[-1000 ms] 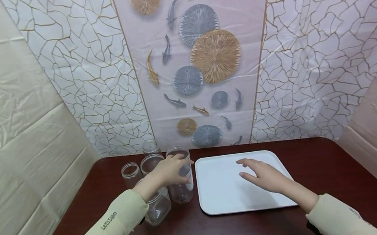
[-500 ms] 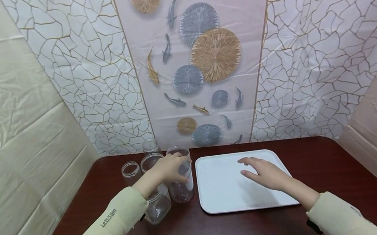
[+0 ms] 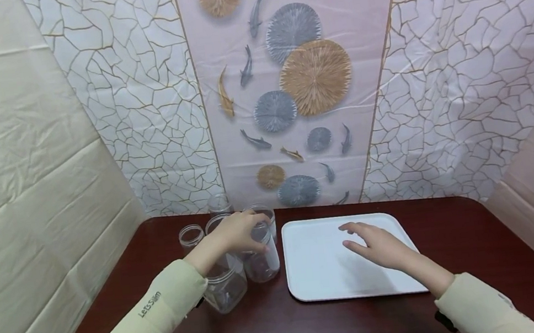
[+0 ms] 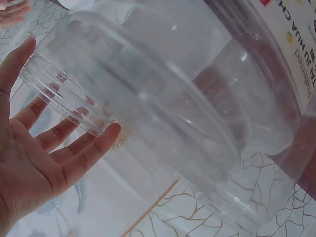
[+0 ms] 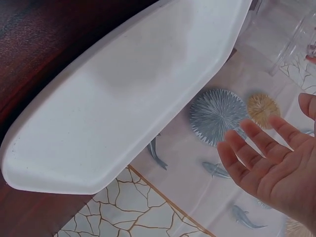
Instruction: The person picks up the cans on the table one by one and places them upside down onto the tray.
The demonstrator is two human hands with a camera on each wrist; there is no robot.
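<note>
My left hand (image 3: pixel 240 232) reaches over the clear jars and grips one round the neck. In the left wrist view, the thumb and curled fingers (image 4: pixel 94 148) lie on either side of the threaded neck of this clear jar (image 4: pixel 64 96). Its body (image 3: pixel 262 267) hangs below the hand in the head view, upright, left of the white tray (image 3: pixel 322 287). Over the tray, my right hand (image 3: pixel 377 247) is held with loosely bent fingers and nothing in it. The right wrist view shows this hand (image 5: pixel 276 168) palm up beside the tray's long edge.
Close round my left forearm stand more clear jars: a square-bodied jar (image 3: pixel 226 293) in front, a narrow one (image 3: pixel 191 235) at left, others (image 3: pixel 220 203) behind. A printed label (image 4: pixel 296 44) shows beside a large jar (image 4: pixel 173 113). Patterned cloth (image 3: pixel 324 143) bounds the dark table (image 3: pixel 445 233).
My left hand has risen slightly with the jar, which stands apart from a jar rim behind it. The right hand stays over the tray. The head view has shifted a little.
</note>
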